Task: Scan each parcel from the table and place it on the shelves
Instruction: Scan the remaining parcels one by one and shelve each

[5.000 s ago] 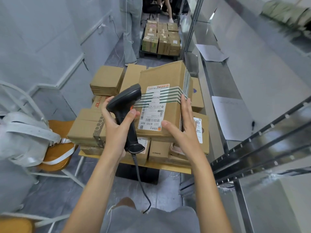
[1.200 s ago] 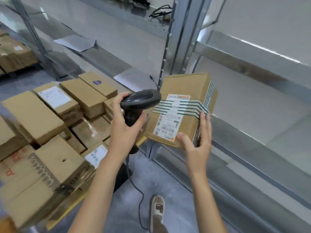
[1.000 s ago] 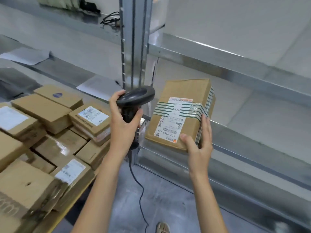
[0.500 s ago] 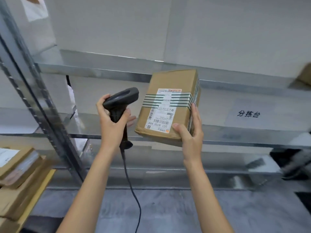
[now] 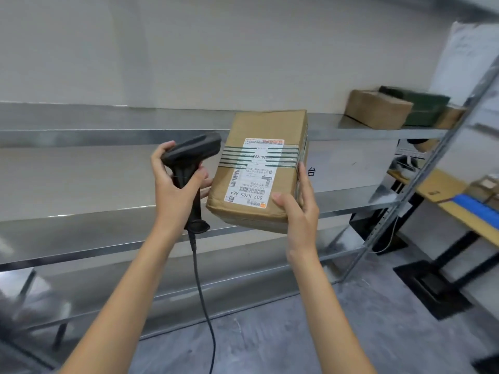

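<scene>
Now the view has swung off the parcel table and squarely onto the metal shelving (image 5: 81,233), so the cardboard parcel (image 5: 259,168) has been carried from the pile to where it should be placed. It hangs in the air in front of the middle shelf, label facing the camera, not yet resting on anything. The right hand (image 5: 297,211) grips its near right corner, thumb on the labelled face and fingers up the side. The left hand (image 5: 175,187) is wrapped around the handle of the barcode scanner (image 5: 193,163), just left of the parcel, its cable trailing down. Judging by this, scanning is likely done and setting down remains. Further right on the upper shelf sit a brown box (image 5: 378,109) and a dark green box (image 5: 424,109), well apart from the parcel. Nothing blocks the shelf directly ahead.
</scene>
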`<act>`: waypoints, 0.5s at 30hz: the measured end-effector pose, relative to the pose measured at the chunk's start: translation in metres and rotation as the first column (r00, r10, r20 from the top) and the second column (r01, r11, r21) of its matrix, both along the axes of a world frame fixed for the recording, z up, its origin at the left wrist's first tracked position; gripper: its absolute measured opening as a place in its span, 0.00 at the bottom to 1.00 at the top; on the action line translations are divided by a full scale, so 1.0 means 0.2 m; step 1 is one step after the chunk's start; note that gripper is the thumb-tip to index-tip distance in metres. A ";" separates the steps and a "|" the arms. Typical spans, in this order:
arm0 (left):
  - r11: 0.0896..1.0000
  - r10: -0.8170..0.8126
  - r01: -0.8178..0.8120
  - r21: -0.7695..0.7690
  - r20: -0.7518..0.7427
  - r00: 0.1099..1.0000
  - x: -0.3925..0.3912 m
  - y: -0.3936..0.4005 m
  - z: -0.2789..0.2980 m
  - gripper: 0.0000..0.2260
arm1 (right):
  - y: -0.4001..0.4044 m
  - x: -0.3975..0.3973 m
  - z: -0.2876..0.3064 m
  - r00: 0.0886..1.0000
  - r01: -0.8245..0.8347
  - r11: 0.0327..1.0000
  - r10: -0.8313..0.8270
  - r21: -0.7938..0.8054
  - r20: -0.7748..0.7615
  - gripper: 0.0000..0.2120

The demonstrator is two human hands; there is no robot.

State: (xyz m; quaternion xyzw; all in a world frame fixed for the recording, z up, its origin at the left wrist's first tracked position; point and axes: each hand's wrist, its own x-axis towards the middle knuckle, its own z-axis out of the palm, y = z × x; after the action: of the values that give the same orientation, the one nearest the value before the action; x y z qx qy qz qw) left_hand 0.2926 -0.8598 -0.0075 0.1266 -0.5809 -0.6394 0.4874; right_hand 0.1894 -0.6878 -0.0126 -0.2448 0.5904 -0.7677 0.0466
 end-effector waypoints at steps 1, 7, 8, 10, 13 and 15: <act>1.000 -0.013 0.013 -0.001 -0.002 1.000 -0.06 0.05 0.00 0.26 | 0.06 -0.05 0.00 1.000 0.006 1.000 -0.006 -0.002 0.009 0.37; 0.997 -0.032 0.034 -0.065 0.026 0.999 -0.37 0.27 0.00 0.27 | 0.30 -0.32 0.05 0.996 0.037 0.999 -0.036 -0.017 0.077 0.37; 0.996 -0.034 0.037 -0.084 0.039 0.999 -0.42 0.28 0.01 0.27 | 0.32 -0.36 0.06 0.995 0.041 0.999 -0.039 -0.021 0.087 0.38; 0.993 -0.078 0.079 -0.084 0.025 0.997 -0.51 0.31 0.04 0.27 | 0.37 -0.44 0.08 0.993 0.056 0.998 -0.051 -0.040 0.105 0.39; 0.986 -0.158 0.157 -0.055 -0.006 0.987 -0.67 0.34 0.07 0.26 | 0.41 -0.56 0.10 0.987 0.090 0.993 -0.079 -0.073 0.137 0.41; 0.981 -0.180 0.180 -0.067 0.007 0.984 -0.78 0.35 0.08 0.26 | 0.44 -0.64 0.11 0.984 0.107 0.991 -0.094 -0.079 0.149 0.41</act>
State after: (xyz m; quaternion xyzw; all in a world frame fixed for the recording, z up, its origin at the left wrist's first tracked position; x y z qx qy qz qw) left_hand 0.1369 -0.7897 0.0093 0.0574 -0.6115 -0.6609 0.4312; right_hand 0.0617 -0.5998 0.0088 -0.1597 0.5631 -0.8098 0.0399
